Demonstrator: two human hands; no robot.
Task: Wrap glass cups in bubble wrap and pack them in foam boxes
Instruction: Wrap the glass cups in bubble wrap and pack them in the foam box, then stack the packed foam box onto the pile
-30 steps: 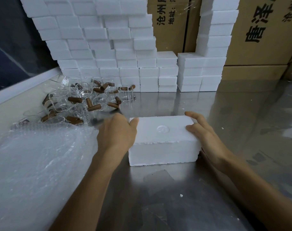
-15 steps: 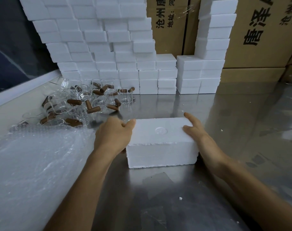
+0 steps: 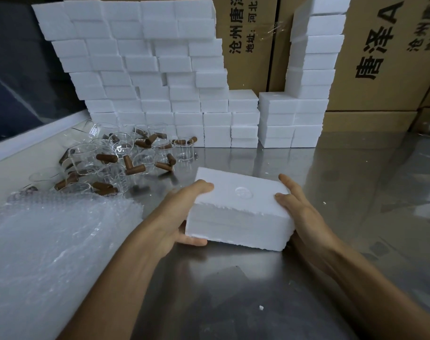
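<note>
Both your hands grasp one foam box (image 3: 240, 207): left hand (image 3: 182, 214) clamps its left end, right hand (image 3: 297, 212) its right end, tilted over the table (image 3: 331, 182). Beyond your left hand lie glass cups (image 3: 115, 158); bubble wrap (image 3: 49, 241) spreads left.

Single head view, looking forward and down, close above left hand (image 3: 177, 217) and right hand (image 3: 299, 212); beyond them, foam stack (image 3: 145, 77).
</note>
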